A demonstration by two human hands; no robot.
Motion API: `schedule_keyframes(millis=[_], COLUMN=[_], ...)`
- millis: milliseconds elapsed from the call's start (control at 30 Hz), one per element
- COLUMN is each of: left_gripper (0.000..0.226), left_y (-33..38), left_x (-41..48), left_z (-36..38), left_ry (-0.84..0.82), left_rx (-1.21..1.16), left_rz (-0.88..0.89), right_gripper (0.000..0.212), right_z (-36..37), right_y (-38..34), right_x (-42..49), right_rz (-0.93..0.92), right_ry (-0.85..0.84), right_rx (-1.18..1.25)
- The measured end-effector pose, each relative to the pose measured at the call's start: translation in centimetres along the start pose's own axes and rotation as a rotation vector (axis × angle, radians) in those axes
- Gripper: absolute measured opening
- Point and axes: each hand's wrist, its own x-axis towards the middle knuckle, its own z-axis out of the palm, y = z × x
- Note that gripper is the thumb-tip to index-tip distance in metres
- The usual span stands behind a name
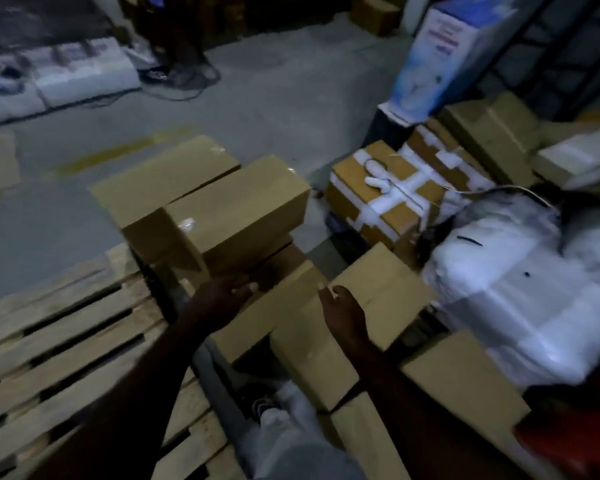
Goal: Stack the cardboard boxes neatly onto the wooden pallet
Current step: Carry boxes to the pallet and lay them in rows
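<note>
I have the pale slatted wooden pallet (pixel 66 327) in the lower left of my view. On its far right corner sit the stacked brown cardboard boxes (pixel 236 206), two oblong cartons side by side and touching, raised on another carton beneath them. My left hand (pixel 227 292) reaches in just under the nearer box's lower edge with its fingers stretched out and nothing gripped. The blur keeps me from telling whether it touches the cardboard. My right hand (pixel 340 306) hovers just right of the pallet over the loose brown floor cartons (pixel 378 289), fingers relaxed and spread, holding nothing. Further right of the pallet lie a white-taped brown carton (pixel 385 192) and a white plastic-wrapped bundle (pixel 520 299).
</note>
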Motion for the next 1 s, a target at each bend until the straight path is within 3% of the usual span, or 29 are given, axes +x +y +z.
schedule_keyframes(millis=[133,267,500,767,1000], left_gripper=[0.040,0.046,0.049,0.048,0.054], left_y=[1.1,2.1,4.4,5.2,6.7], left_x=[-1.2,-4.8,-9.8,-4.0,5.1], left_z=[4.7,11.0,20.9,29.7,43.4], left_ry=[-0.112,-0.178,-0.387,-0.486,-0.596], left_rx=[0.096,0.153,0.148,0.404,0.524], left_rz=[0.153,0.283,0.293,0.314,0.349], right_gripper=[0.065,0.059,0.067,0.064,0.059], right_z=[-4.0,-7.3,-11.5,-11.6,-9.6], right_y=[5.5,11.7,23.2,33.6,43.3], right_x=[-4.6,-10.2,-16.5,-12.5,-4.4], right_rz=[0.127,0.213,0.435,0.686,0.819], right_ry=[0.185,0.267,0.374,0.420,0.370], right_rx=[0.135,0.140,0.224,0.304,0.364])
